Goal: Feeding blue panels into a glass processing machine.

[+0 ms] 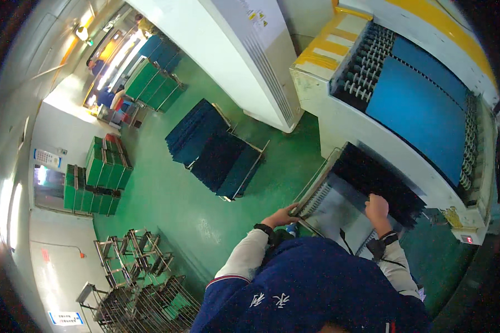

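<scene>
A metal rack [318, 198] with comb-like slotted sides stands in front of me, beside a roller machine. Dark thin panels [372, 176] stand packed upright in its far part; the nearer part shows a pale grey base. My left hand [280, 216] is closed on the rack's left edge. Over the right half of the rack, my right hand [377, 208] is curled shut next to the nearest dark panels. Whatever its fingers hold, if anything, is hidden. Both wrists wear dark bands.
Blue panels [419, 108] lie on the machine's rollers [366, 64] at the right. A second rack of dark panels [214, 152] stands on the green floor. Wire racks [136, 277] sit lower left, green bins [101, 169] at left. A tall white cabinet [228, 50] stands ahead.
</scene>
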Action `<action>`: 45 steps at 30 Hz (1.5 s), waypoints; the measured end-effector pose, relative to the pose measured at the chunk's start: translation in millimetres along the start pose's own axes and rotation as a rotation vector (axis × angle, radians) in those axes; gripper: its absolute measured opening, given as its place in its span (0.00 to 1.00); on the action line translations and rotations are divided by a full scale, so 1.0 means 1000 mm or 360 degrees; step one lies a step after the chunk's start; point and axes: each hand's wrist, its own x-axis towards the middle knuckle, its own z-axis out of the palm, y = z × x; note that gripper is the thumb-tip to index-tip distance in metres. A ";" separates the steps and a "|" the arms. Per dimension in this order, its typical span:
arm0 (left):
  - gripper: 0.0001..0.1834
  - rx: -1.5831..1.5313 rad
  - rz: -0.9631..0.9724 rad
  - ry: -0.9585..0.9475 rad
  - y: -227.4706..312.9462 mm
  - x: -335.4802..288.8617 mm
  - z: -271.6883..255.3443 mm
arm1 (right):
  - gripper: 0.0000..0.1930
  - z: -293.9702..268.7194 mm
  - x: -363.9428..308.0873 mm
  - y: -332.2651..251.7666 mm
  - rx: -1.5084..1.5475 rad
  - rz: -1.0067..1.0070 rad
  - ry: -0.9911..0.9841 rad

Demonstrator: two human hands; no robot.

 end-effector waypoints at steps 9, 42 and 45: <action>0.37 0.0070 -0.0043 -0.0196 -0.001 0.015 -0.021 | 0.13 0.004 -0.006 -0.009 -0.0044 0.0074 0.0083; 0.13 0.0408 0.0756 -0.0169 -0.042 0.118 -0.041 | 0.14 -0.211 -0.124 -0.109 0.2356 0.0336 0.1092; 0.13 0.0091 0.0560 -0.0245 -0.038 0.115 -0.036 | 0.13 -0.211 -0.122 -0.121 0.2687 0.0281 0.0980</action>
